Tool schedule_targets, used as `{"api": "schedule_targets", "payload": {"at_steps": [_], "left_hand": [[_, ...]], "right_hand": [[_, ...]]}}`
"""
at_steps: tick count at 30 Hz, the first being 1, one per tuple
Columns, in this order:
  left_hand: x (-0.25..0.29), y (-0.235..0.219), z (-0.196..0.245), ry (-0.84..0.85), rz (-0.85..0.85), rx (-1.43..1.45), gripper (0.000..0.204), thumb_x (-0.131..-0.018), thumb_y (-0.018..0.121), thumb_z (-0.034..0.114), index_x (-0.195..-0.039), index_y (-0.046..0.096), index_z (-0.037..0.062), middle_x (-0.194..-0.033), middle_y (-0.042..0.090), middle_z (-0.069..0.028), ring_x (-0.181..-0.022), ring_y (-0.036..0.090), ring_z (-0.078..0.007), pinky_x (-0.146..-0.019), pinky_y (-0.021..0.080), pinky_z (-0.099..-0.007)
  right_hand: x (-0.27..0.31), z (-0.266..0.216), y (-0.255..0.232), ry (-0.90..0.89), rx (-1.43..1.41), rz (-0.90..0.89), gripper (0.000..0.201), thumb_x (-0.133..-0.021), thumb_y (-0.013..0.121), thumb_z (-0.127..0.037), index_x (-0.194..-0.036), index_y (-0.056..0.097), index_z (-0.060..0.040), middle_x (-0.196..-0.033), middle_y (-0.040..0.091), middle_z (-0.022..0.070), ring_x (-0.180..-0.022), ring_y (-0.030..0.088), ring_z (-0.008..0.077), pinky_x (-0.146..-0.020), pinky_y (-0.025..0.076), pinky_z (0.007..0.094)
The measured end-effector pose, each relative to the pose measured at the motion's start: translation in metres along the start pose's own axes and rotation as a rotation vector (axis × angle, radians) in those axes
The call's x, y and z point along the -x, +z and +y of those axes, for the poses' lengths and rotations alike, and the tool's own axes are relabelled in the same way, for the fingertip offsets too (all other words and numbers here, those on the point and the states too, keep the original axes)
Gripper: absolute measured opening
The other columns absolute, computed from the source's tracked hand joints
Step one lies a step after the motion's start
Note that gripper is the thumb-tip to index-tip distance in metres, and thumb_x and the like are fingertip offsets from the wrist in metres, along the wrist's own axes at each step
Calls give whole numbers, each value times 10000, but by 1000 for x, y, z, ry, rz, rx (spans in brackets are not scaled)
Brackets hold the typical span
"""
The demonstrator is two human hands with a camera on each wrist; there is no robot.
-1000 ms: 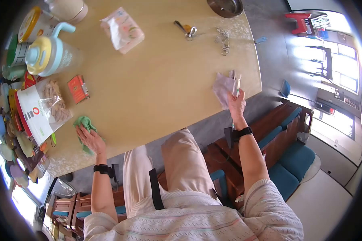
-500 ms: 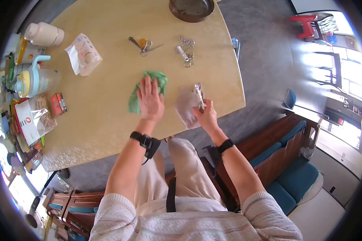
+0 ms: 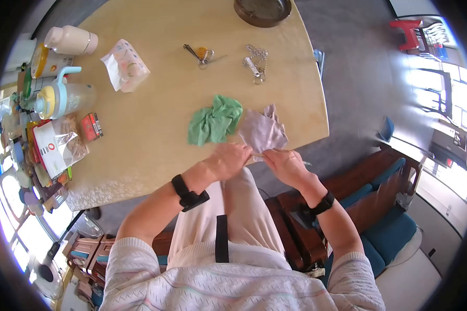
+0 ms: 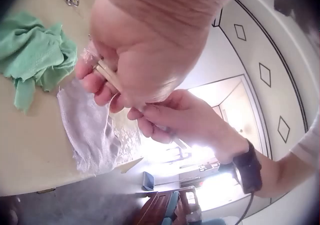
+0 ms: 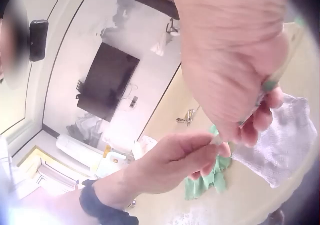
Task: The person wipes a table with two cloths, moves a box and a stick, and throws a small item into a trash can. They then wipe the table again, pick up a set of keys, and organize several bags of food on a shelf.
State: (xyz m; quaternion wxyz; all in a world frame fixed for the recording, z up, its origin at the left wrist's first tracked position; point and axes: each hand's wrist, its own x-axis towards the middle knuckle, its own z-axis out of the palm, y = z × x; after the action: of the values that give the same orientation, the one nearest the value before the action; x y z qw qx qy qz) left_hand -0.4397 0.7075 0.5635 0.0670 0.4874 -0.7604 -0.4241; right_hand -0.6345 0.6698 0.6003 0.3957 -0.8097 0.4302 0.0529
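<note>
Both hands meet at the table's near edge. The left hand (image 3: 227, 159) curls its fingers round thin pale sticks (image 4: 109, 75) in clear wrapping. Close beside it, the right hand (image 3: 289, 167) pinches the same sticks, whose far end sticks out past it. Just beyond the hands a mauve cloth (image 3: 263, 130) lies crumpled on the table; whether the fingers touch it, I cannot tell. A green cloth (image 3: 215, 122) lies bunched to its left, with no hand on it. In the right wrist view the right hand (image 5: 232, 54) hides part of the sticks.
On the table (image 3: 161, 124) are a tissue pack (image 3: 131, 67), keys (image 3: 202, 54), a chain (image 3: 257, 62) and a round pan (image 3: 263, 10). Along the left side stand a pink bottle (image 3: 71, 40), a jug (image 3: 70, 98), a red box (image 3: 92, 127) and a bag of food (image 3: 71, 145).
The left hand has let go of the green cloth and come to the right hand, where it grips the sticks. The right hand has drawn nearer the body, off the mauve cloth.
</note>
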Motion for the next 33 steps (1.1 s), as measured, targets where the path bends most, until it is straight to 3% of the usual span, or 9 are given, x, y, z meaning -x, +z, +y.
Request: {"api": "schedule_targets", "payload": {"at_steps": [2,7,15,17,19,23,25,33], "left_hand": [[1,-1,-2,7,19,70,109,-822,520,190,-883,561,111,-751,609,-115,-711,599,-316,-617,470,-437],[2,6,1,-93,35,52,131,-836,515,211,-843,581,99,-730,619,-123,-701,604,-323,-602,460,-434],[-10,19,17,-101,-45,53,151,-833,509,211,-807,573,77,-718,612,-147,-708,600,-345,-610,453,-445],[-23,23,27,2,-119,-8,160,-836,496,208,-805,563,65,-710,608,-159,-699,597,-353,-618,451,-459],[-42,29,39,20,-76,48,166,-838,492,211,-810,560,63,-702,605,-161,-695,594,-357,-617,452,-461],[-83,40,83,-44,-66,127,177,-845,480,223,-818,553,64,-678,595,-163,-686,587,-363,-604,454,-457],[-112,54,103,-55,-55,99,175,-845,485,226,-806,556,70,-675,593,-163,-683,586,-364,-601,454,-455],[-258,129,201,-69,8,51,208,-839,495,277,-768,592,108,-678,609,-136,-676,603,-333,-607,459,-457]], "right_hand": [[2,-8,7,64,27,-22,185,-852,502,-230,-817,562,-59,-730,602,136,-710,591,330,-629,458,430],[-1,-9,22,183,67,-84,198,-861,482,-238,-809,563,-64,-742,611,141,-735,596,335,-643,453,436],[22,18,29,140,-41,-80,206,-867,476,-246,-805,563,-70,-739,610,134,-724,592,332,-638,447,439],[28,30,20,120,-84,-85,206,-869,474,-246,-806,562,-71,-740,609,131,-723,592,331,-638,445,439],[35,43,7,88,-64,-94,204,-874,471,-240,-805,559,-70,-747,609,122,-745,591,325,-642,440,440],[56,96,-33,17,-64,-86,202,-877,468,-236,-814,563,-69,-752,608,122,-771,589,325,-654,444,441],[71,133,-55,99,20,-179,203,-876,469,-243,-836,572,-73,-770,614,124,-790,586,331,-672,447,447],[134,271,-127,335,36,-206,282,-883,451,-305,-836,594,-66,-841,625,148,-835,586,343,-706,449,441]]}}
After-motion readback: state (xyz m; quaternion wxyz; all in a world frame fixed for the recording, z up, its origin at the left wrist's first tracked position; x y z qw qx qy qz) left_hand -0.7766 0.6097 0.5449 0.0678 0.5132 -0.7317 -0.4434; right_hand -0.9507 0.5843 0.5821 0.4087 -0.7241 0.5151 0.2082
